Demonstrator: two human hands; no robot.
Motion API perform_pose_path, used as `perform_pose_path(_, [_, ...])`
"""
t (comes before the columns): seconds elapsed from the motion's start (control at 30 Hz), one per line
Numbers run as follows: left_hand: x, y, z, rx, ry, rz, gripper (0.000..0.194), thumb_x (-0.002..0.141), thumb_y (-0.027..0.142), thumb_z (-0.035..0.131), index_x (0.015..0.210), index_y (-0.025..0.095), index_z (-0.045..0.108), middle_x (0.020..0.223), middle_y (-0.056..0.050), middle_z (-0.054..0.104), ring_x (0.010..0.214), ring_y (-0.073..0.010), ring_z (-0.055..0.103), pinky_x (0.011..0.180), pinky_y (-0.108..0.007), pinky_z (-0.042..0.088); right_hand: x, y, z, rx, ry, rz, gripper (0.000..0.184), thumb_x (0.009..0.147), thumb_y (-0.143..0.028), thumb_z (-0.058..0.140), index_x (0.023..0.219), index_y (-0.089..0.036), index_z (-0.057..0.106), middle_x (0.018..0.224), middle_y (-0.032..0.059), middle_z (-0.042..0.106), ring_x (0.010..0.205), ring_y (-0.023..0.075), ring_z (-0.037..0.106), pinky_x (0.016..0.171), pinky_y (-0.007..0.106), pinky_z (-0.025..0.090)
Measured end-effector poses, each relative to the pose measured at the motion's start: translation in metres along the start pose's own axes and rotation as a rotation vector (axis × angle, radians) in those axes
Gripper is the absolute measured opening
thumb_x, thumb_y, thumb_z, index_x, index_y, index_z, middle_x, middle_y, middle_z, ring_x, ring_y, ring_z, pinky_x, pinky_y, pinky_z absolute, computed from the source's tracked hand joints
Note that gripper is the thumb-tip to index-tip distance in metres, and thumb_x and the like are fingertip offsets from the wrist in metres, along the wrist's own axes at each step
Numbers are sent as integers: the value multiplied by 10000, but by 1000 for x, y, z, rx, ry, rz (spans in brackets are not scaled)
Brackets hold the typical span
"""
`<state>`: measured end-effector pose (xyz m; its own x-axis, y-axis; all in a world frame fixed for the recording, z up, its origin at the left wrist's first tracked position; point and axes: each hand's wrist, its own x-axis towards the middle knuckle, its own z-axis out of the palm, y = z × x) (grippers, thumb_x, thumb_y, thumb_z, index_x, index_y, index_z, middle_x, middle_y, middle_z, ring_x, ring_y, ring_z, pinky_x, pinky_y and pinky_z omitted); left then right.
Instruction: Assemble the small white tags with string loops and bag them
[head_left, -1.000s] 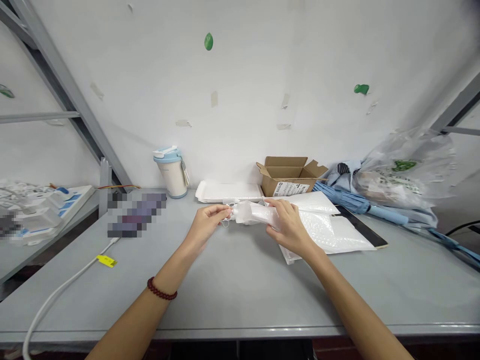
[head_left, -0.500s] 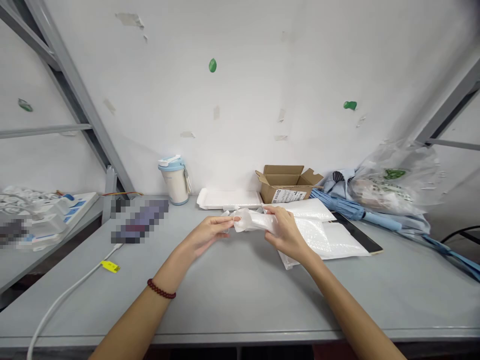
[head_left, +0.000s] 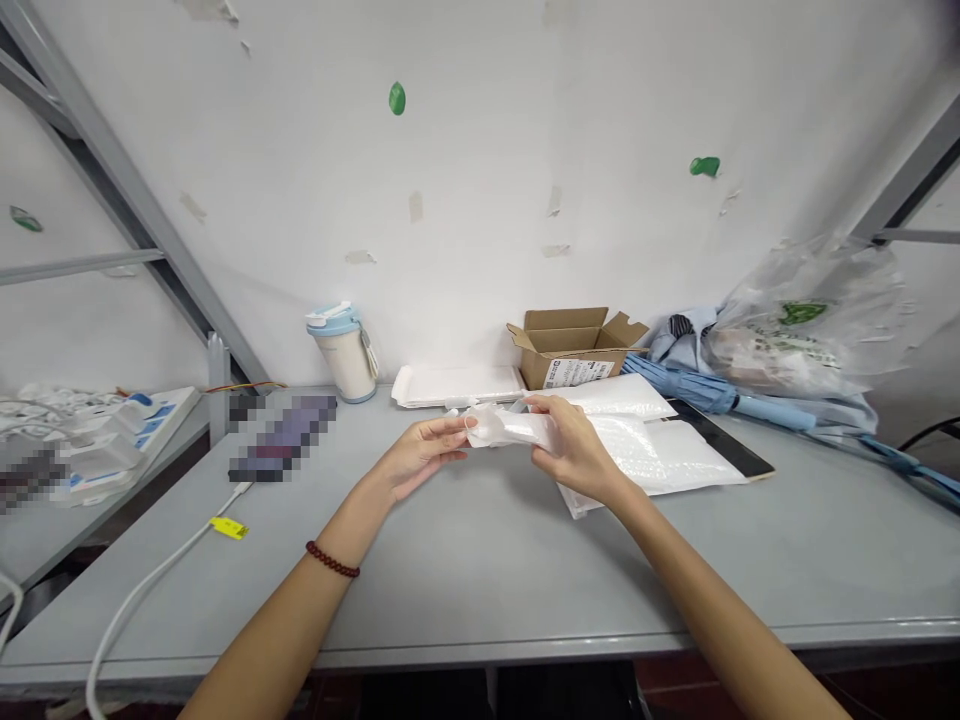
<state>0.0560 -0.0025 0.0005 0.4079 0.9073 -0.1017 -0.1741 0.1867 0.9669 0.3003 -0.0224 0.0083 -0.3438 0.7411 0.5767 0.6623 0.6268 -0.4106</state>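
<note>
Between my hands, above the desk, is a translucent white plastic wrapper; what it contains, if anything, I cannot make out. My left hand pinches its left end between thumb and fingers. Around its right end my right hand is closed, thumb below and fingers on top. White bubble mailers lie just right of and behind my right hand, overlapping one another. A flat white packet rests behind the wrapper, near the wall.
An open cardboard box stands by the wall, with a blue umbrella and a plastic bag to its right. A lidded cup and a blurred phone with a white cable are left. A dark board lies partly beneath the mailers.
The camera view has shifted slightly. Both hands keep their hold on the wrapper, whose left end now looks more crumpled and lies a little differently.
</note>
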Motion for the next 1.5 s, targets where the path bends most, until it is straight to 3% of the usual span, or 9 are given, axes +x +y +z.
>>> perform_pose_path(0.33, [0, -5, 12, 232, 36, 89, 257, 728, 370, 726, 900, 183, 767, 1082, -95, 709, 1076, -258, 594, 910, -338, 429, -2, -2, 3, -10, -41, -39, 542, 661, -137, 497, 1198, -197, 462, 1031, 79, 602, 1004, 257, 560, 885, 400, 394])
perform_pose_path(0.57, [-4, -14, 37, 705, 288, 523, 135, 760, 242, 625, 780, 201, 751, 820, -29, 732, 753, -174, 622, 700, -268, 446, -2, -7, 10, -146, -71, -104, 498, 696, -156, 511, 1192, -189, 486, 1062, 92, 596, 999, 259, 529, 856, 389, 373])
perform_pose_path(0.7, [-7, -16, 44, 794, 400, 531, 110, 755, 230, 605, 741, 191, 706, 733, 2, 700, 597, -121, 541, 594, -233, 415, -4, -10, 20, -396, -103, -154, 512, 734, -204, 555, 1237, -162, 469, 1168, 139, 568, 1049, 290, 482, 899, 447, 308])
perform_pose_path(0.83, [-5, -13, 37, 840, 440, 514, 167, 802, 289, 561, 765, 184, 686, 752, -2, 697, 627, -128, 561, 611, -233, 429, -4, -8, 26, -543, -68, -121, 504, 748, -155, 540, 1245, -156, 462, 1182, 141, 566, 1065, 287, 460, 934, 459, 263])
perform_pose_path(0.97, [15, -5, 8, 1006, 616, 505, 228, 843, 274, 488, 888, 164, 683, 888, -55, 710, 779, -179, 620, 708, -277, 467, -2, -1, 23, -600, -11, -31, 456, 741, -115, 525, 1196, -143, 497, 1124, 136, 594, 1018, 277, 477, 902, 435, 271])
perform_pose_path(1.1, [51, 4, -16, 1335, 499, 392, 258, 791, 133, 474, 914, 133, 701, 993, -111, 705, 974, -245, 607, 871, -341, 452, 0, 9, 17, -592, 65, 50, 420, 755, -135, 528, 1174, -142, 513, 1087, 129, 613, 990, 275, 493, 861, 411, 289])
perform_pose_path(1.3, [95, 10, -4, 1608, 187, 217, 430, 731, 11, 450, 1083, 107, 677, 1107, -126, 681, 1098, -264, 567, 893, -316, 436, 1, 15, 10, -519, 162, 88, 361, 788, -170, 523, 1148, -167, 515, 1093, 117, 617, 989, 265, 508, 846, 389, 306])
perform_pose_path(1.4, [103, 13, 0, 1619, 165, 169, 474, 691, -19, 438, 1080, 114, 674, 1081, -125, 687, 1023, -251, 606, 835, -308, 451, 1, 14, 8, -486, 151, 108, 346, 802, -192, 520, 1147, -178, 512, 1090, 110, 617, 988, 265, 511, 833, 384, 311])
perform_pose_path(1.5, [97, 20, -3, 1570, 253, 270, 448, 723, 33, 452, 1115, 130, 647, 1040, -106, 692, 1014, -241, 595, 840, -307, 444, 2, 12, 6, -459, 126, 131, 362, 804, -217, 531, 1162, -176, 506, 1101, 106, 610, 1002, 266, 508, 844, 390, 314])
